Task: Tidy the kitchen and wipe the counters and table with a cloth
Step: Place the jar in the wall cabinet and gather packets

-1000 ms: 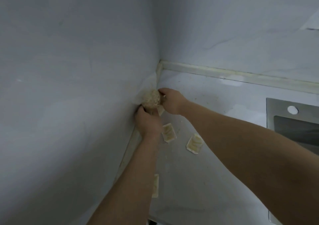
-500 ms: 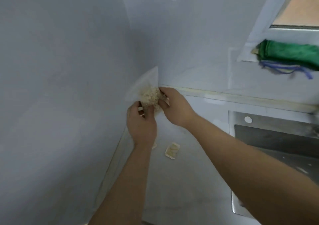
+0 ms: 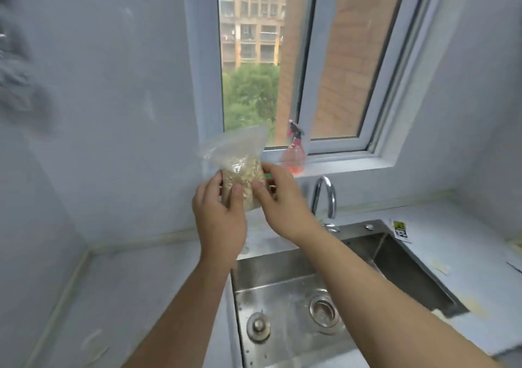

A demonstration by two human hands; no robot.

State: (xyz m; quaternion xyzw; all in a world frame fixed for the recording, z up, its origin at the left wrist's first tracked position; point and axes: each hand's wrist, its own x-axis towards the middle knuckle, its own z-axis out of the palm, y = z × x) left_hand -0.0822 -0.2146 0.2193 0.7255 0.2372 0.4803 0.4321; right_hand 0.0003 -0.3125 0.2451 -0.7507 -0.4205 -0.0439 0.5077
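My left hand [image 3: 219, 222] and right hand [image 3: 282, 202] both pinching a clear bag of pale grains [image 3: 241, 175], held up between them, steel sink [image 3: 296, 297] below my grip, pink spray bottle [image 3: 294, 153] just beyond

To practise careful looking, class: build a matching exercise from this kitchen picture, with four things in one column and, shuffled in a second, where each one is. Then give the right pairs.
Things
1 plastic bag
2 spray bottle
3 tap
4 drain strainer

Places
A on the windowsill
B in the floor of the sink
C gripped by the left hand and right hand
D standing behind the sink

Pairs: 1-C, 2-A, 3-D, 4-B
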